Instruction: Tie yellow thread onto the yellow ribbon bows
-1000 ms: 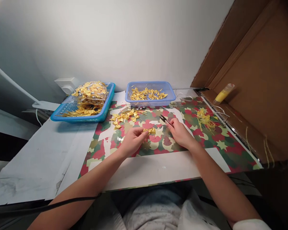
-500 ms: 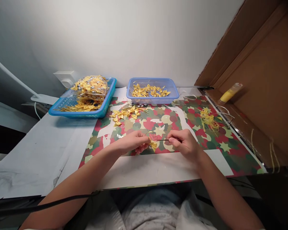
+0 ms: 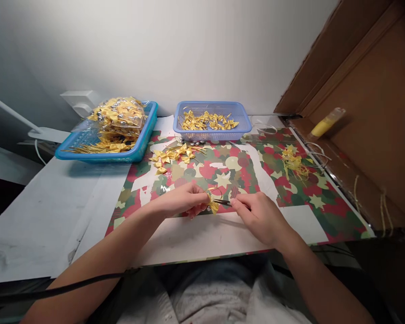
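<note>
Near the front of the patterned sheet, my left hand [image 3: 189, 199] pinches a yellow bow [image 3: 213, 207] with a small silvery bead and a thin gold wire looping above it. My right hand [image 3: 254, 213] is closed on a slim dark metal tool [image 3: 224, 203], which looks like tweezers or fine scissors. The tool's tip reaches the bow beside my left fingertips. Beyond my left hand, several loose yellow bows [image 3: 165, 156] with gold wires lie on the sheet, and silvery beads [image 3: 197, 142] sit behind them.
A blue basket [image 3: 141, 150] at the left holds a clear bag of bows and wired bows. Another blue basket [image 3: 212, 134] with bows stands at the back. Yellow scraps [image 3: 295, 164] lie at right, near cardboard [image 3: 367, 99] and a yellow tube [image 3: 328, 123].
The metal tool has moved left and down, and its tip now meets the bow. My right hand has shifted slightly with it. The view has moved a little.
</note>
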`<state>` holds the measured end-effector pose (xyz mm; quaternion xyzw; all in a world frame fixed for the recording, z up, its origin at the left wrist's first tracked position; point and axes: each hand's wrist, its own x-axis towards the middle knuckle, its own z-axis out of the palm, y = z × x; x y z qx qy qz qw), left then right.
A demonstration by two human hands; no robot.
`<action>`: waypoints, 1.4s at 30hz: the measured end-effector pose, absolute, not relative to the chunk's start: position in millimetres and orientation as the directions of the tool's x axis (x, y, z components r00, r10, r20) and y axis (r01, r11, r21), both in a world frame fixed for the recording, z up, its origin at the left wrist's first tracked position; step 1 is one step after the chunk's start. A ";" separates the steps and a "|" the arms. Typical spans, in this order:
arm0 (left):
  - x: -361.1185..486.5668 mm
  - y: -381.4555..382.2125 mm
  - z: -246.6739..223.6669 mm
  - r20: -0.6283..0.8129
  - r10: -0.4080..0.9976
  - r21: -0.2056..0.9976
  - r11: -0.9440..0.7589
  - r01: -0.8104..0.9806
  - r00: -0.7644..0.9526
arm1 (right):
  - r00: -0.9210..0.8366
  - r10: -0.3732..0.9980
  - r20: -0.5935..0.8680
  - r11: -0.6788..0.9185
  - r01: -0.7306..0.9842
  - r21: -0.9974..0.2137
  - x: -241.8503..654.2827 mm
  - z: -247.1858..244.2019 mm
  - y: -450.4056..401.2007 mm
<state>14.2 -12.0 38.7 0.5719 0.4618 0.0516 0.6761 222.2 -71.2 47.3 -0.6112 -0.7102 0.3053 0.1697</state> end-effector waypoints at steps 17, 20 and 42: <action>14.1 -13.5 40.1 -0.543 0.582 0.836 0.301 0.459 0.605 | -0.202 0.958 -0.205 -0.014 0.679 -0.734 222.5 39.4 -69.0; 14.9 -14.0 41.6 -0.557 0.585 0.825 0.310 0.472 0.589 | -0.205 0.957 -0.205 -0.012 0.678 -0.735 222.4 38.3 -68.6; 14.9 -13.0 40.8 -0.538 0.590 0.839 0.309 0.447 0.602 | -0.131 0.986 -0.108 0.019 0.718 -0.696 215.2 32.8 -70.7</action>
